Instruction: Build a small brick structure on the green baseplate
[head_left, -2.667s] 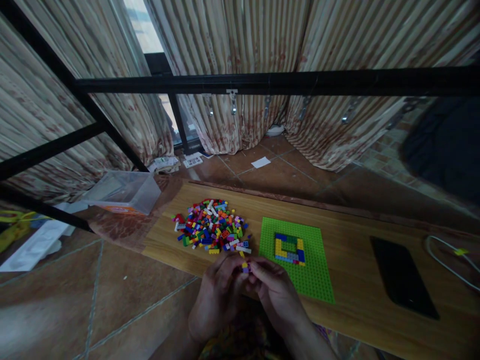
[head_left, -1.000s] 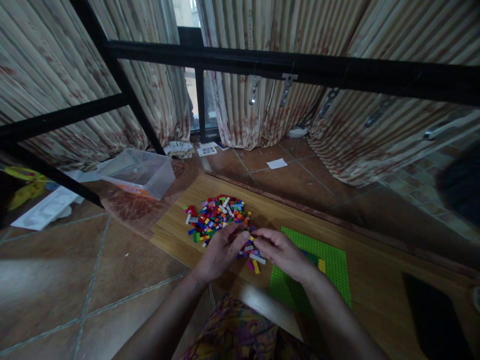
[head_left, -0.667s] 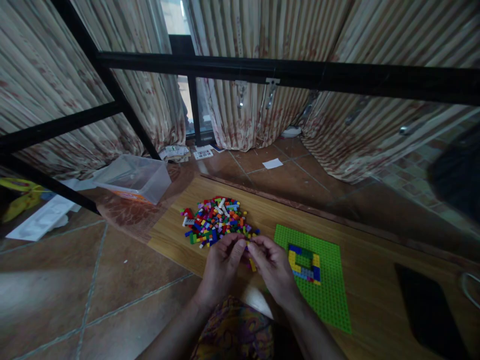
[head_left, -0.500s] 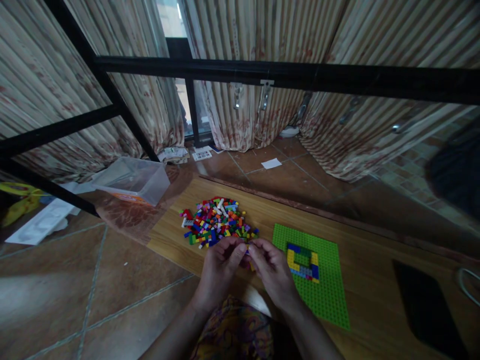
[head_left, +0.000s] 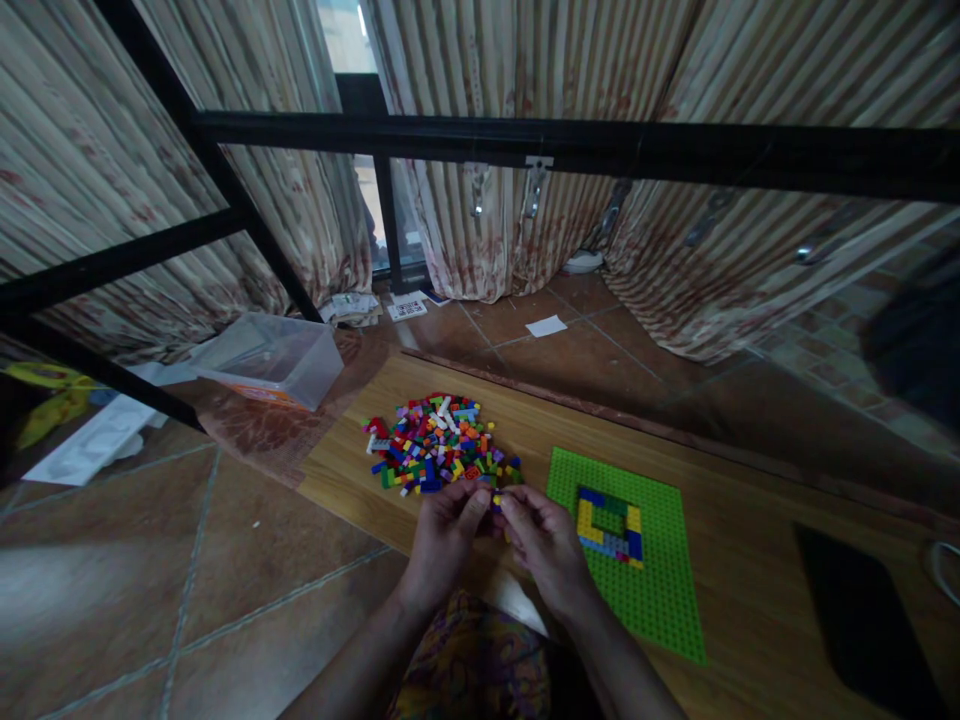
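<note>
Both hands meet just before the brick pile (head_left: 441,443): left hand (head_left: 444,540) and right hand (head_left: 546,545) pinch a tiny brick (head_left: 496,500) together. Pressing squarely, studs aligned, seems wise.

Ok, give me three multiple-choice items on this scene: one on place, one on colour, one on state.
1. Where is the brick pile relative to the baseplate?
A. left of it
B. on it
C. right of it

2. What colour is the baseplate?
A. blue
B. green
C. red

3. How do the left hand and right hand stand?
A. flat on the board
B. far apart
C. fingertips meeting over small bricks

Answers: 1 A, the pile lies left of the plate; 2 B, it is bright green; 3 C, the fingertips pinch together at the pile's near edge.
</note>
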